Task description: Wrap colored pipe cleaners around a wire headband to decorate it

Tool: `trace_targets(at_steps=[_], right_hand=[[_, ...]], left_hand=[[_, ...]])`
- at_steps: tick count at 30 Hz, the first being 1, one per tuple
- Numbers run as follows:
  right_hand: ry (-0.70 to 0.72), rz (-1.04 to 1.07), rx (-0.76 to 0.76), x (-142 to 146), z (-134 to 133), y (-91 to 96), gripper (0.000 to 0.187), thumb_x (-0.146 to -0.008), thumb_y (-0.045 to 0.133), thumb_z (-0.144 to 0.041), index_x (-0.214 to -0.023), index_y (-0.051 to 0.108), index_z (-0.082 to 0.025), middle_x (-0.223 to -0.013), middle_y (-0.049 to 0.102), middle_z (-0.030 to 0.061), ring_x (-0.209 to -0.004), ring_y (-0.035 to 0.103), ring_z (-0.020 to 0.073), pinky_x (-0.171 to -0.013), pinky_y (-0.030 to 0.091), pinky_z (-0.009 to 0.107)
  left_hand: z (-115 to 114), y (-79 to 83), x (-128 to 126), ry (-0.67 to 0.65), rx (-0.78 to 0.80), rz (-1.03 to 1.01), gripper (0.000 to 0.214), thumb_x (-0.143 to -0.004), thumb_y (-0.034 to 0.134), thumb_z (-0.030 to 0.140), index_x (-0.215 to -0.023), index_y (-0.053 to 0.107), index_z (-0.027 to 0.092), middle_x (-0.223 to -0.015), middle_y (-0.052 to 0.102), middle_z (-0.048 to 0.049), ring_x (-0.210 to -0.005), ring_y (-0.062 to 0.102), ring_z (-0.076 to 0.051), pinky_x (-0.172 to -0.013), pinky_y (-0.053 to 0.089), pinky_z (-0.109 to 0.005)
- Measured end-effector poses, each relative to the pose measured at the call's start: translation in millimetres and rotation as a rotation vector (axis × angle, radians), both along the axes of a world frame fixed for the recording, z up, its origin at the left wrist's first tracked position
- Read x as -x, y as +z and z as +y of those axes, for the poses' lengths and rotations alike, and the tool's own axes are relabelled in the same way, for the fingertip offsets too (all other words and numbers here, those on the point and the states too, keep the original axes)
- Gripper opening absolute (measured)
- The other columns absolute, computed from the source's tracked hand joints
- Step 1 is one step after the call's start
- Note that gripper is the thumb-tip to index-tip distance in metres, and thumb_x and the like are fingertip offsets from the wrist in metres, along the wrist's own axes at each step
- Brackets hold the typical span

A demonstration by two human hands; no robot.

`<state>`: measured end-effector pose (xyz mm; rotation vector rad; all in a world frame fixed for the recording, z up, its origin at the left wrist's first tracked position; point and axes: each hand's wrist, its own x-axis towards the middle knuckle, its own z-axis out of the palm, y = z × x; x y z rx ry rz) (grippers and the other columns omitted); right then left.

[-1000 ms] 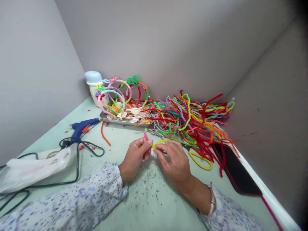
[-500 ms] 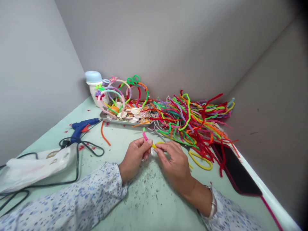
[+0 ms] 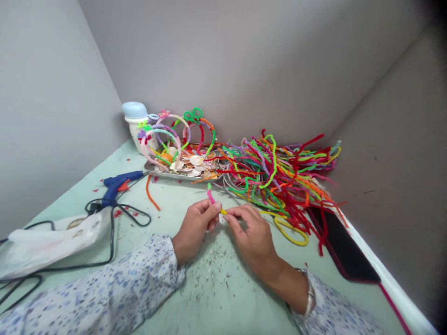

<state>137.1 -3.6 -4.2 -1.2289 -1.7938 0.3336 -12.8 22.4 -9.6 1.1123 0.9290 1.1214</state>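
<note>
My left hand [image 3: 196, 226] is closed in a pinch on a short pink pipe cleaner piece with a green tip [image 3: 210, 194] that sticks up from the fingers. My right hand [image 3: 252, 234] pinches a yellow pipe cleaner [image 3: 224, 211] right beside it, and the two pieces meet between my fingertips. Both hands rest low over the pale green table [image 3: 209, 298], in front of a big heap of coloured pipe cleaners [image 3: 279, 174].
A metal tray [image 3: 181, 176] holds shells and pipe-cleaner headbands, with a white jar with a blue lid [image 3: 135, 122] behind. A blue glue gun [image 3: 118, 183] with black cord and a white bag [image 3: 45, 239] lie left. Yellow loops [image 3: 291, 237] and a dark phone [image 3: 344, 253] lie right.
My right hand has worked the yellow pipe cleaner round, so its loop above the fingers is gone from sight. My left hand keeps its pinch in place.
</note>
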Motion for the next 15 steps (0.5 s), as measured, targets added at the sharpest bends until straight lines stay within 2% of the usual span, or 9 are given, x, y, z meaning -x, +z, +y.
trace_targets(at_steps=[15], right_hand=[[0.072,0.141,0.325,1.0,-0.2,6.3,0.015,-0.091,0.052,-0.027,-0.084,0.064,-0.020,-0.080,0.064,0.0000,-0.077,0.058,0.0160,-0.072,0.042,0.028]], left_hand=[[-1.1,3.1,-1.3,-0.008,0.003,0.020,0.031,-0.083,0.062,0.038,-0.066,0.049,0.016,-0.050,0.042,0.0071,-0.045,0.033,-0.006,-0.046,0.026,-0.020]])
